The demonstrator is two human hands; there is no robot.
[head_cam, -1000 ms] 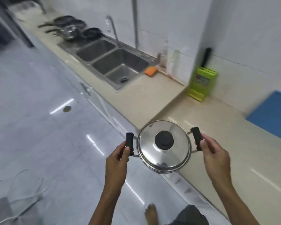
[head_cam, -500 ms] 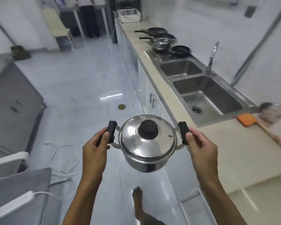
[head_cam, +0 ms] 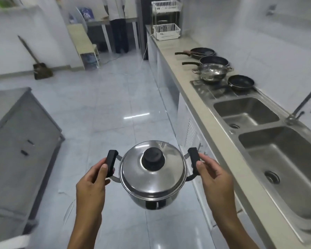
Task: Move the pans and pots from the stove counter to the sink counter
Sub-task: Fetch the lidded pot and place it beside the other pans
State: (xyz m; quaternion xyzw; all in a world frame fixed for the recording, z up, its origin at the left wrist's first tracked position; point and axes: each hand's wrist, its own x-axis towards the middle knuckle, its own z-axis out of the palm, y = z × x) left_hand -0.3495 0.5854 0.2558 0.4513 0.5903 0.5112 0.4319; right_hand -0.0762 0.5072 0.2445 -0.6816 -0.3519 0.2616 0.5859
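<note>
I carry a lidded steel pot [head_cam: 153,178] with a black knob over the floor, left of the counter. My left hand [head_cam: 91,184] grips its left black handle and my right hand [head_cam: 215,178] grips its right one. Farther along the sink counter [head_cam: 171,56] sit a steel pot without a lid [head_cam: 212,73], a small black pan [head_cam: 241,82] on the drainboard, a dark pan [head_cam: 214,60] behind the steel pot, and another black pan [head_cam: 202,51] beyond it.
A double steel sink [head_cam: 269,141] with a faucet [head_cam: 302,105] lies to my right. A grey cabinet [head_cam: 16,144] stands at left. A white wire rack [head_cam: 166,31] stands at the counter's far end. A person [head_cam: 118,24] stands by a table at the back.
My view has swung left, from the corner counter to looking down the aisle along the sink counter. The pot stays held in both hands and now hangs over the floor.
</note>
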